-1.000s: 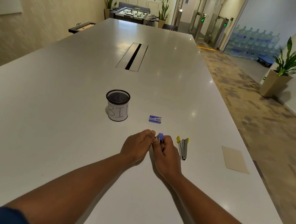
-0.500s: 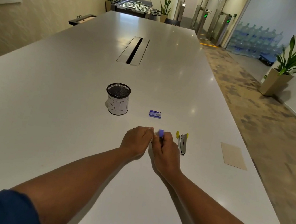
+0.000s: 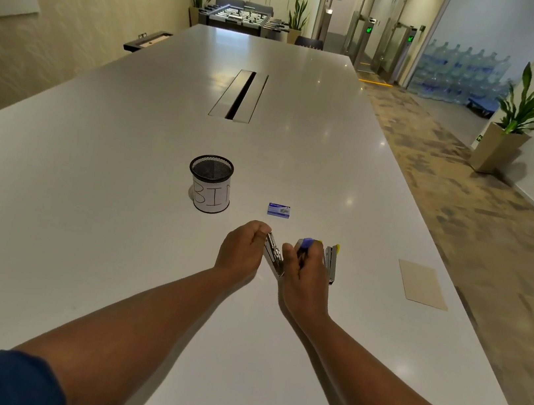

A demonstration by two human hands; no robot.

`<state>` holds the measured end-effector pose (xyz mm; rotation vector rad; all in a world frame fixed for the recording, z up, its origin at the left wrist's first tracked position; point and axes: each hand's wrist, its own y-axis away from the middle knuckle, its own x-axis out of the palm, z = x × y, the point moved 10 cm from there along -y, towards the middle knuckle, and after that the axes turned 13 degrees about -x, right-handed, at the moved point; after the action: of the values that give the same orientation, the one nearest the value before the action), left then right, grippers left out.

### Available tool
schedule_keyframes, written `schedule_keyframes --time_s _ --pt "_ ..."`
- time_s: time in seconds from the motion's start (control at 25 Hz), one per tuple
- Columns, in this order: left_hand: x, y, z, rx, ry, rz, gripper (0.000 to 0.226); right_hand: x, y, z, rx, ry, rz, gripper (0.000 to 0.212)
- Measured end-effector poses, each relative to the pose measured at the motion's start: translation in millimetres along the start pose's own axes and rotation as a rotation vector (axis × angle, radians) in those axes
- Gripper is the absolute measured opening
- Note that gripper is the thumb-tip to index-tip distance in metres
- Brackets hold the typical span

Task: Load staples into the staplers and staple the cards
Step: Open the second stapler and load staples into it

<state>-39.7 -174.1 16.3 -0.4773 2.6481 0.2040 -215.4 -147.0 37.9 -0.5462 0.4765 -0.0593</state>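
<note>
Two hands grip the purple stapler [image 3: 304, 245]: left hand [image 3: 243, 249] its metal arm, right hand [image 3: 305, 272] its body.

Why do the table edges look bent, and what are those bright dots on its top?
Head view: the wide-angle lens bows the straight edges of the table. The dots are ceiling lights mirrored in its glossy top, for instance just beyond the staple box. The potted plant at the right edge looks smeared. The stapler in the hands is too small to read finely.

Right hand [image 3: 305, 270] hides most of purple stapler [image 3: 306, 243].
</note>
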Motion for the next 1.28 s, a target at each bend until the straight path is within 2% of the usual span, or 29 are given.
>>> schedule_keyframes --time_s 0.32,0.56,0.72,0.92,1.04,1.16,1.28 --pt "-0.8 -3.4 0.6 0.005 -0.089 -0.038 0.026 -2.5 2.1 4.6 -0.004 0.015 0.005 0.023" --pt "3.9 -5.8 1.4 -0.011 -0.149 -0.037 0.027 -7.8 9.0 6.1 -0.004 0.080 -0.001 0.037" --pt "3.5 -5.7 -3.8 0.031 -0.200 -0.072 0.023 -17.0 20.2 2.6 0.048 0.149 -0.015 0.033" --pt "1.9 -4.1 -7.8 0.063 -0.240 -0.081 0.032 -8.6 25.6 19.0 -0.039 0.304 0.122 0.019" --pt "4.5 -3.6 -8.9 0.072 -0.240 -0.059 0.031 0.1 29.6 31.4 -0.139 0.401 0.206 0.021" --pt "4.5 -3.6 -8.8 0.070 -0.205 -0.041 0.026 8.7 39.9 41.0 -0.237 0.540 0.284 0.008" --pt "3.9 -4.5 -6.2 0.046 -0.199 -0.031 0.023 18.9 46.3 41.7 -0.286 0.658 0.369 0.020"
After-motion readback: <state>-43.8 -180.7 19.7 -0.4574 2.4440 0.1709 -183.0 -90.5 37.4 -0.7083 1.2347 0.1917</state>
